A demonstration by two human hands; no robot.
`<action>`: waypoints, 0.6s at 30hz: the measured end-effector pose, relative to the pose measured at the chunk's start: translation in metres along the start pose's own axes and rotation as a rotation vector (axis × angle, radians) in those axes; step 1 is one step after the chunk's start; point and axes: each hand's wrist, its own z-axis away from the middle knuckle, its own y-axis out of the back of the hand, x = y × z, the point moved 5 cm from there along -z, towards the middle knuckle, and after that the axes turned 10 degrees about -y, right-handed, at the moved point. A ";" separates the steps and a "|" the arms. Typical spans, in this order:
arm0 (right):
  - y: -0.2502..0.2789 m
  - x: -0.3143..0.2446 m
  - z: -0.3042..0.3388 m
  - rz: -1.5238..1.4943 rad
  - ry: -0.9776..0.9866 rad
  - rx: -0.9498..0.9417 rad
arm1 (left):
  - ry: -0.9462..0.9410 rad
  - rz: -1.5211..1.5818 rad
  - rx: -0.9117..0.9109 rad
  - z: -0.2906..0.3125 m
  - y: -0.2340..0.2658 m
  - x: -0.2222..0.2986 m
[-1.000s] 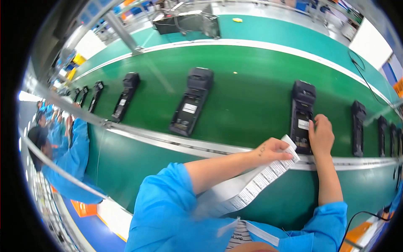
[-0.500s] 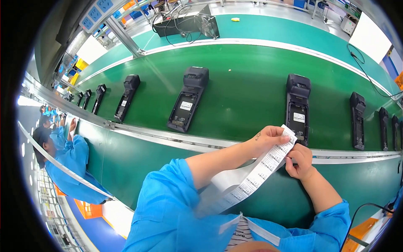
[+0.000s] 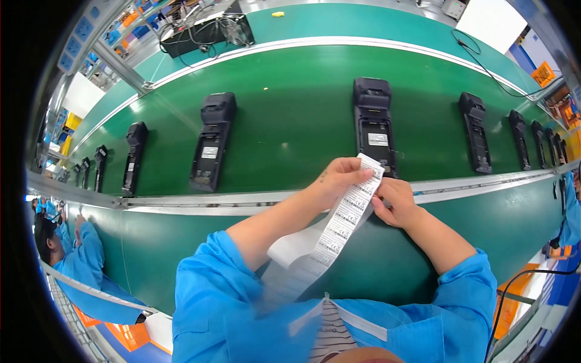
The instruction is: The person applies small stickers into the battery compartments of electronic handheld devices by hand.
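Observation:
A long white strip of printed labels (image 3: pixel 336 235) hangs in front of me, its lower part curling toward my body. My left hand (image 3: pixel 340 180) is closed on its upper end, thumb on the printed face. At the strip's right edge my right hand (image 3: pixel 397 202) is closed, fingertips pinching the edge; whether a loose label is between them is hidden. Just beyond both hands a dark handheld terminal (image 3: pixel 373 115) lies on the green belt, its open back bay showing a white label. The strip's top and my hands cover its lower end.
Another dark terminal (image 3: pixel 213 136) lies left of it, and a further one (image 3: pixel 475 130) to the right; several more line the green conveyor belt (image 3: pixel 290 109). A metal rail (image 3: pixel 230 206) edges the belt. A person in blue (image 3: pixel 85 254) sits at the left. Cables top a black box (image 3: pixel 209 33).
My view has shifted, so the terminals, belt and hands all appear farther left and a little higher. Both hands keep their hold at the strip's upper end.

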 end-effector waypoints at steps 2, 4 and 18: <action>0.002 0.004 0.003 -0.012 -0.003 -0.005 | -0.003 -0.038 -0.003 -0.002 -0.002 -0.001; 0.003 0.005 0.003 -0.029 0.001 0.016 | 0.006 -0.016 -0.021 -0.004 -0.003 -0.003; 0.011 0.016 0.013 0.015 0.008 0.015 | 0.009 -0.081 -0.017 -0.011 -0.008 -0.011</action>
